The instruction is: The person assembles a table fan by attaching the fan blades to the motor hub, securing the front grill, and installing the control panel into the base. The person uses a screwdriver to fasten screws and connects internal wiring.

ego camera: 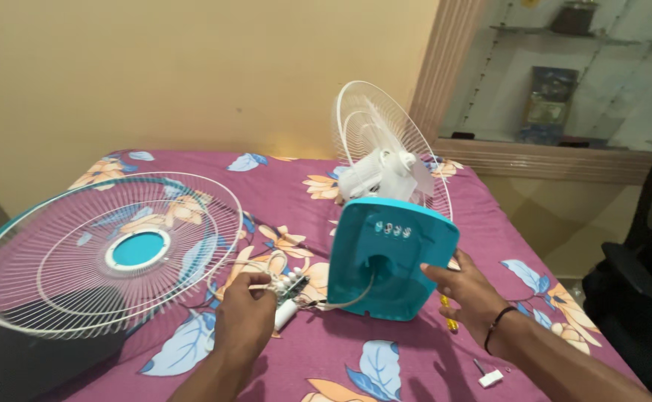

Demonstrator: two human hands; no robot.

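Purple floral bedsheet (355,350) against yellow wall (192,74). Left hand (245,313) grasps white wiring (266,269) at 7 o'clock; right hand (469,294) grips teal fan base (389,257), 5 o'clock.

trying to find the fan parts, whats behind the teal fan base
Behind the teal fan base stands the white motor housing with the upright rear grille beyond it. The base covers the motor's lower part and its mount, so those cannot be seen.
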